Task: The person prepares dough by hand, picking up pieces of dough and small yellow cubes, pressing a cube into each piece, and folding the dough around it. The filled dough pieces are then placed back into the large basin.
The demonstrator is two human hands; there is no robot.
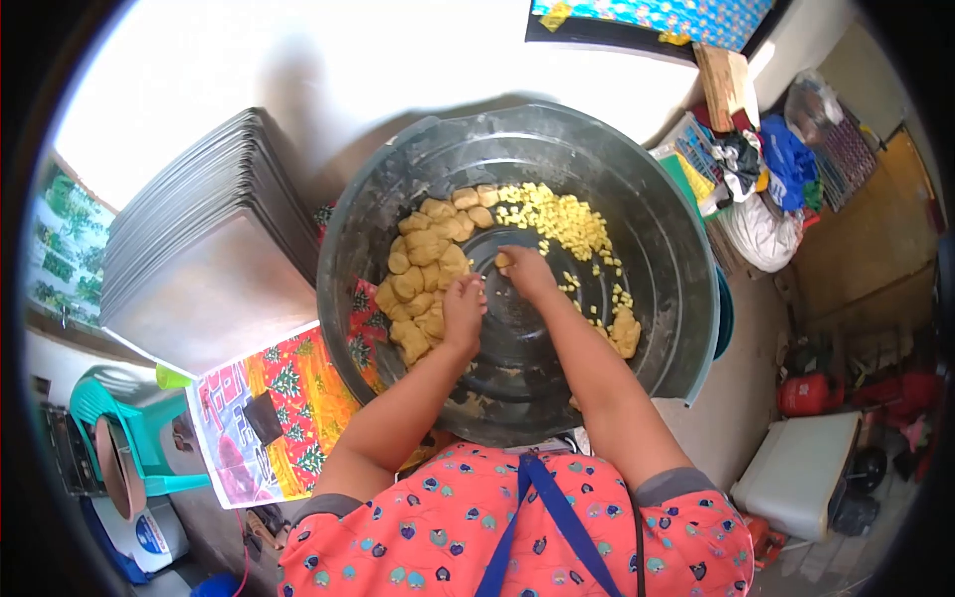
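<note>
A big dark plastic basin (pixel 676 298) fills the middle of the head view. Brown dough balls (pixel 423 246) are heaped along its left side. Small pale-yellow cubes (pixel 562 224) lie scattered at its upper right, and a loose lump of dough (pixel 625 333) sits below them on the right. My right hand (pixel 527 274) is over the basin's middle, its fingers pinching a small piece of dough (pixel 503 260). Beside the dough balls, my left hand (pixel 464 310) is closed with curled fingers; a pale bit shows at the fingertips, too small to identify.
A tall stack of metal trays (pixel 199 239) leans at the left, near a patterned cloth (pixel 288 398) and a green plastic chair (pixel 139 438). Bags and cloths (pixel 771 179) are piled at the right. A whitish box-like object (pixel 796 478) stands at the lower right.
</note>
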